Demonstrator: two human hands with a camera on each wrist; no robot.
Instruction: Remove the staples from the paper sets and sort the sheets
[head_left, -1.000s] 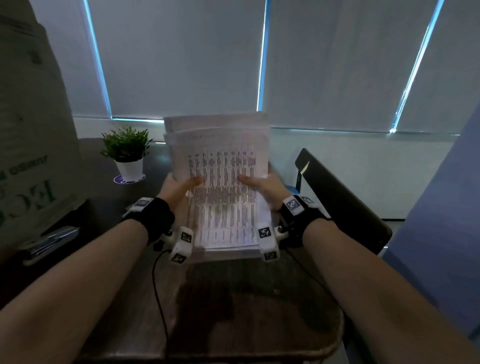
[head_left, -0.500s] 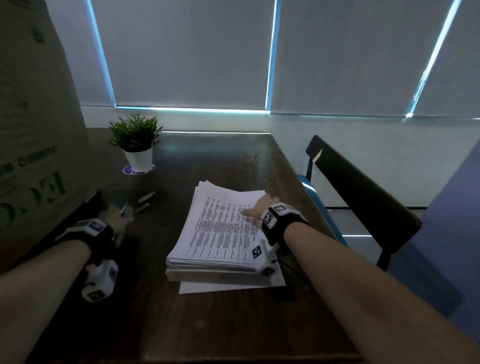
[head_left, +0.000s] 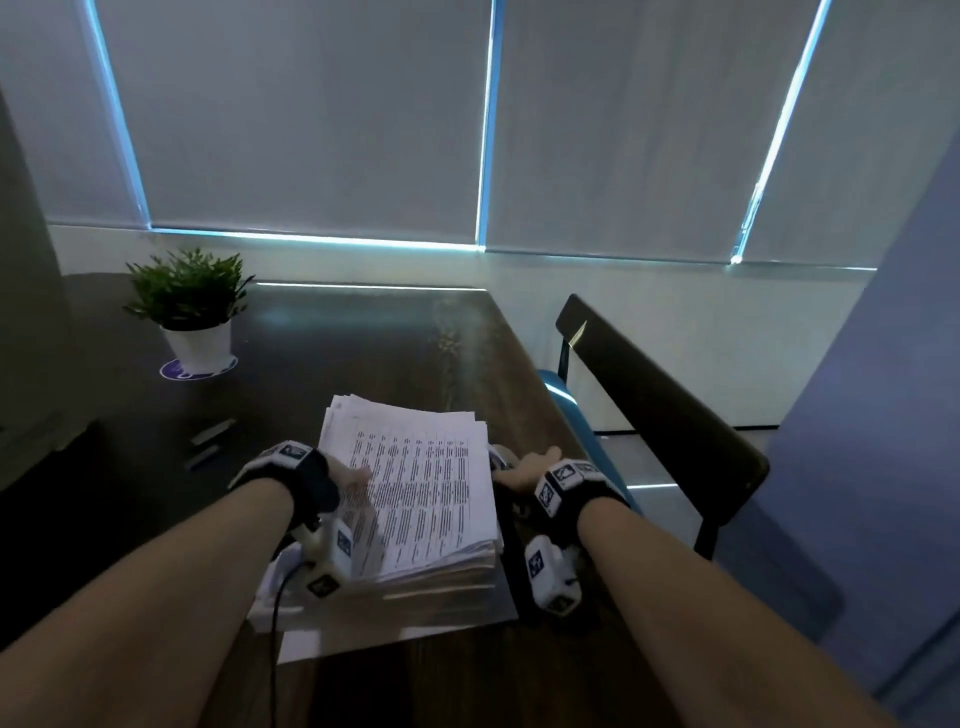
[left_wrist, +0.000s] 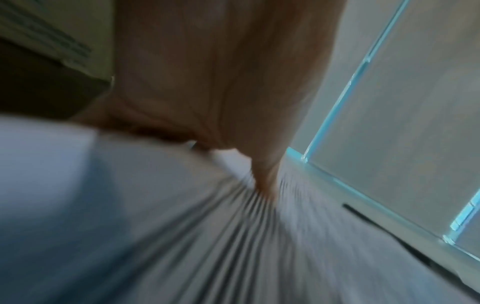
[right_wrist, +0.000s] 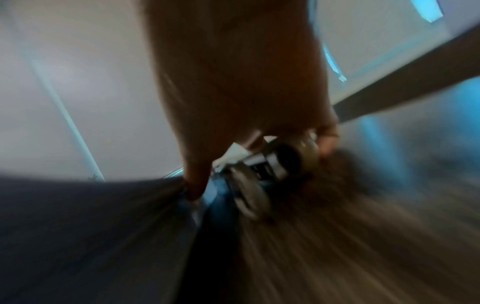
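A thick stack of printed paper sets (head_left: 426, 493) lies on the dark wooden table (head_left: 363, 353). My left hand (head_left: 353, 475) is at the stack's left edge, the thumb on the top sheet (left_wrist: 155, 226). In the blurred left wrist view the left hand (left_wrist: 265, 185) has its fingers hidden behind the paper's edge. My right hand (head_left: 524, 467) sits on the table just right of the stack. In the right wrist view it grips a small metal and clear-plastic tool (right_wrist: 272, 164) that looks like a staple remover.
A potted plant (head_left: 192, 312) stands at the back left, with a cardboard box (head_left: 26, 312) beside it. Small dark pieces (head_left: 210, 441) lie left of the stack. A loose sheet (head_left: 322, 644) pokes out under it. A dark chair (head_left: 649, 405) stands at the table's right edge.
The stack, held upright in both hands a second ago, now lies flat. My left hand has come back from the far left to its edge. My right hand has slid off its top to the right.
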